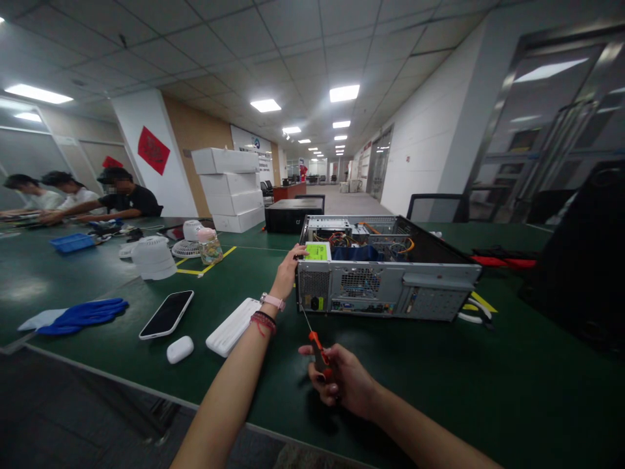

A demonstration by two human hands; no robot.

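An open desktop computer case (371, 296) lies on its side with its rear panel facing me. Inside it, cables and a power supply with a bright green label (317, 252) show at the left. My left hand (288, 266) is closed over the case's upper left corner, fingertips by the power supply. Pinched in my right hand (342, 378) is a screwdriver (319, 348) with an orange and dark handle. Its thin shaft points up and left, the tip at the lower left of the rear panel; whether it touches a screw is too small to tell.
On the green table (430, 384) are a white power bank (232, 327), an earbud case (180, 350), a phone (167, 315) and blue gloves (88, 315). White boxes (237, 202), small fans (153, 257) and a black box (293, 213) stand farther back. People sit at the left.
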